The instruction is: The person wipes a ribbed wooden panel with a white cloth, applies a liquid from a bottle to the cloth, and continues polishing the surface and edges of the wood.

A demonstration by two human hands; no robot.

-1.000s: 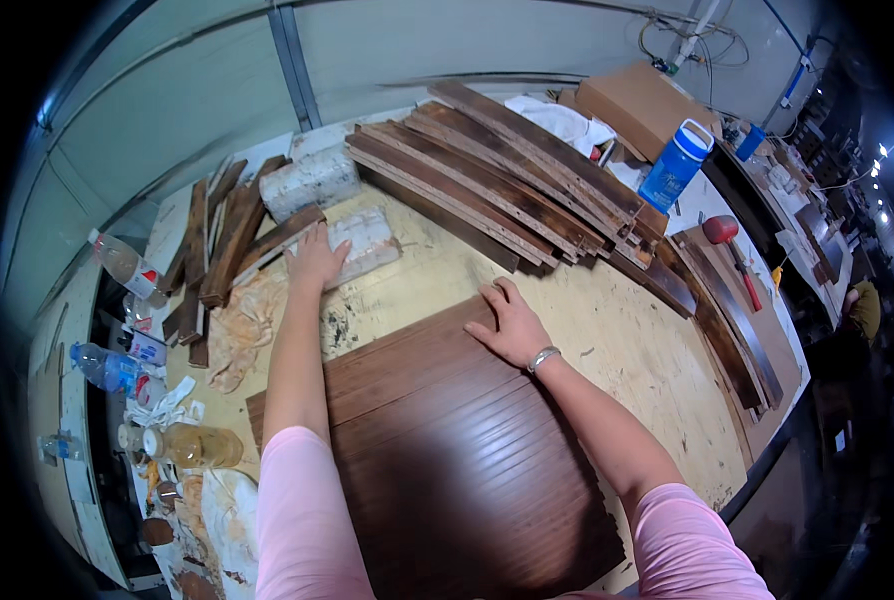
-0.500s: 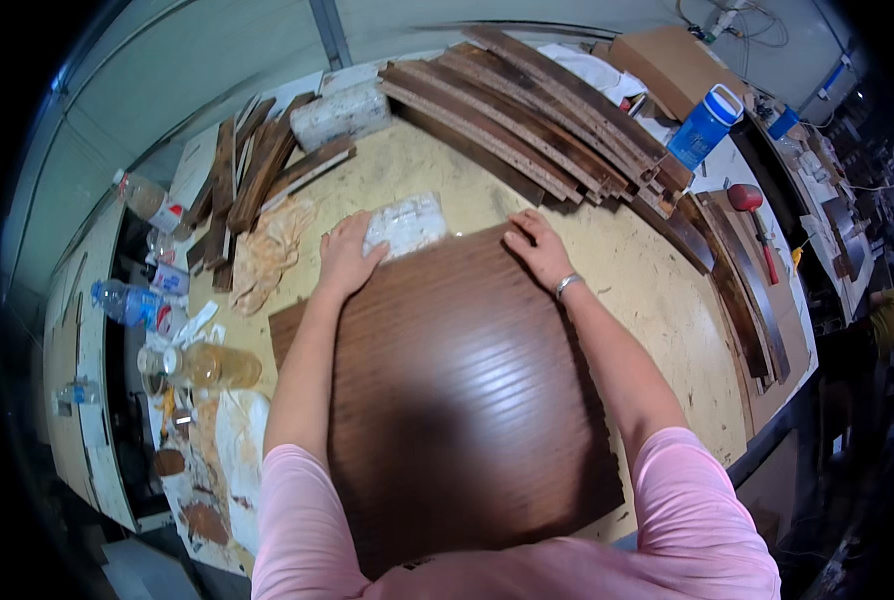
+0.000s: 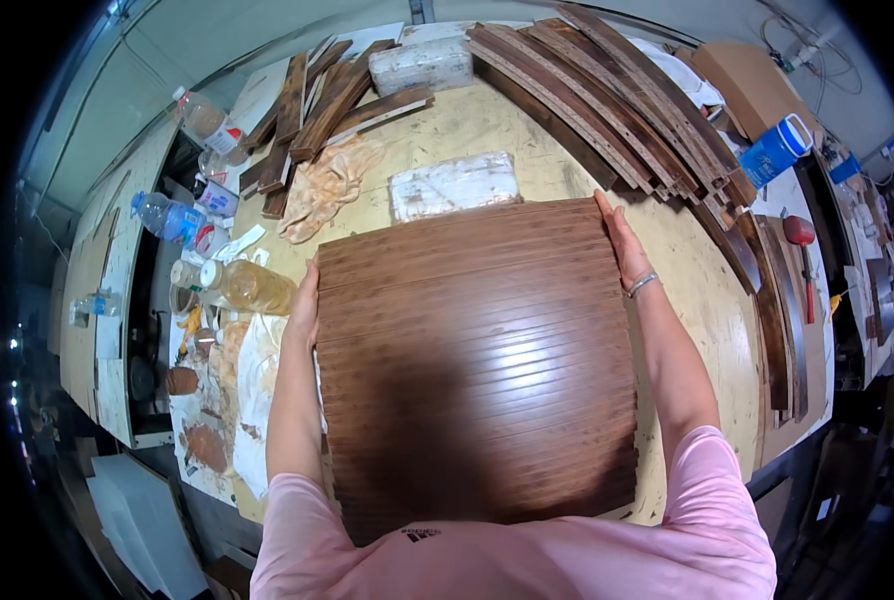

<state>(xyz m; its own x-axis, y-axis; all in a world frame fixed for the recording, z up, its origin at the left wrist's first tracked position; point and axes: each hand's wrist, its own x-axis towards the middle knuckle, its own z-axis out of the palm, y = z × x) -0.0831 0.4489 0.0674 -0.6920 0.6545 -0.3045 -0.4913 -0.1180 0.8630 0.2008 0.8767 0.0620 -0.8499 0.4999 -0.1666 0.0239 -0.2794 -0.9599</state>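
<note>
A large dark brown wooden panel (image 3: 477, 360) with glossy horizontal slats fills the middle of the view, over the pale workbench (image 3: 687, 270). My left hand (image 3: 305, 300) grips its left edge near the upper corner. On the opposite side, my right hand (image 3: 622, 240), with a bracelet at the wrist, holds the right edge by the top corner. A white wrapped block (image 3: 454, 186) lies on the bench just beyond the panel's far edge.
Long dark wood strips (image 3: 607, 100) are piled across the back right, shorter brown pieces (image 3: 317, 110) at the back left. A stained cloth (image 3: 327, 185), plastic bottles (image 3: 167, 215), a jar of amber liquid (image 3: 250, 287) and rags sit left. A blue-and-white container (image 3: 775, 150) stands right.
My hands slid from the panel's far edge out to its two side edges. The panel now sits closer to me and fills more of the view.
</note>
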